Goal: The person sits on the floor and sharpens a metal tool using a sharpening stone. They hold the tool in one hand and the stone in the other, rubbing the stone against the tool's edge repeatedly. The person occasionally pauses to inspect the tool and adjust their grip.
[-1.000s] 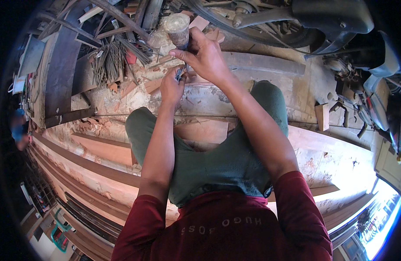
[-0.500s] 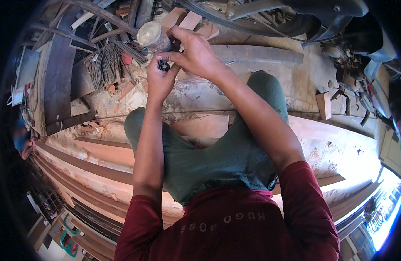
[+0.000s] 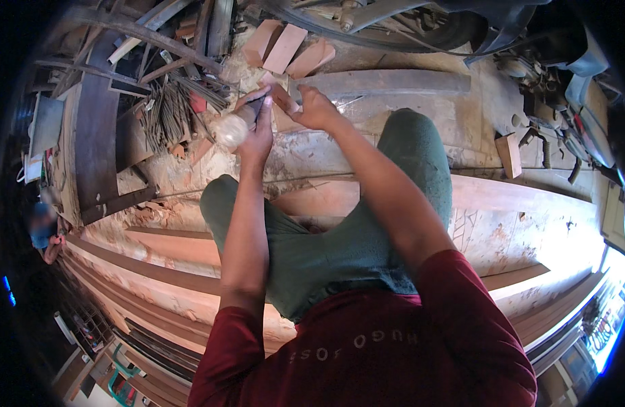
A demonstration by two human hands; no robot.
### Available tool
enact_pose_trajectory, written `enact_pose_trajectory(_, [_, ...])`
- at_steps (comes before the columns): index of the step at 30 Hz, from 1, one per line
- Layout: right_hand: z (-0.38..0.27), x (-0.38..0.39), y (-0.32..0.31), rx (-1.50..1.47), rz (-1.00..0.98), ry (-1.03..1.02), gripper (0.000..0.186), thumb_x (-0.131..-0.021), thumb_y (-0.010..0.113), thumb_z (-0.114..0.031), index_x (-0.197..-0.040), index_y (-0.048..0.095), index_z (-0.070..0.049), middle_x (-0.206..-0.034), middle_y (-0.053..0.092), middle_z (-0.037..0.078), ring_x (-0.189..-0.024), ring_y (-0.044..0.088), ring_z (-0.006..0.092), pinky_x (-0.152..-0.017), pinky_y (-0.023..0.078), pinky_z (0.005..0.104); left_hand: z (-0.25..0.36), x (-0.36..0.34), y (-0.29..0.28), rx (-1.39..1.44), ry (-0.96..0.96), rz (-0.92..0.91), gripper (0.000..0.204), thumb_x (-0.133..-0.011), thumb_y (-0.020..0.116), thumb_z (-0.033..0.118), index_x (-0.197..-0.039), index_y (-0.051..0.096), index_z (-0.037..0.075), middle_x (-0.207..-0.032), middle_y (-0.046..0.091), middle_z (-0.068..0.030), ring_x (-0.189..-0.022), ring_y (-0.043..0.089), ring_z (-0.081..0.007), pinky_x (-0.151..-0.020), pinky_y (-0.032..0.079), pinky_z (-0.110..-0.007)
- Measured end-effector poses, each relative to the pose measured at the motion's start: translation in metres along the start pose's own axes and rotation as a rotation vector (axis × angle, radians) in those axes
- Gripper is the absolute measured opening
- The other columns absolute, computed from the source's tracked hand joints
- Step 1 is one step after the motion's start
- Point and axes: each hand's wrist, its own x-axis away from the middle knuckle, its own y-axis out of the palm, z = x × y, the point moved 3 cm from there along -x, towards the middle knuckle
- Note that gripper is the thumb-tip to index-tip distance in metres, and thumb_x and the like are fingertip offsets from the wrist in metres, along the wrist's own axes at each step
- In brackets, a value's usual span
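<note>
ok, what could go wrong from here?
1. The pale-ended object juts out left of the left hand; it might twist or slip out of the grip.
2. The right hand is close by, so the two could bump.
3. Loose wooden blocks lie just beyond both hands; a long reach might knock them.

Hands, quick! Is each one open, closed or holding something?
Left hand: closed, holding a pale round-ended object.
Right hand: closed, seemingly holding a small brown piece.
</note>
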Motion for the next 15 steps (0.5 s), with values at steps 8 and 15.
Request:
enact_pose_trajectory(8, [0.011, -0.032, 0.05, 0.146, 0.135, -0.012, 0.054, -0.087, 0.072, -0.029, -0.133, 0.057, -0.004, -0.126, 0.062, 0.019, -0.117, 0.057, 0.0409, -0.1, 0.048, 0.0475, 0.028, 0.003, -0.048, 0.128, -0.169, 0.239, 0.013, -0.096, 0.065, 0.007, -0.106, 0.061, -0.002, -0.095, 0.073, -0.0123, -0.086, 0.067, -0.016, -0.08, 0.05, -0.026])
enact_pose_trajectory(15, [0.004, -0.066, 0.074, 0.086, 0.257, 0.026, 0.044, -0.088, 0.071, -0.025, -0.123, 0.06, -0.001, -0.116, 0.064, 0.024, -0.113, 0.059, 0.0428, -0.096, 0.049, 0.0489, 0.015, 0.002, -0.09, 0.066, -0.15, 0.318, 0.024, -0.098, 0.066, 0.014, -0.108, 0.058, -0.007, -0.096, 0.074, -0.0155, -0.092, 0.071, -0.0197, -0.084, 0.052, -0.028])
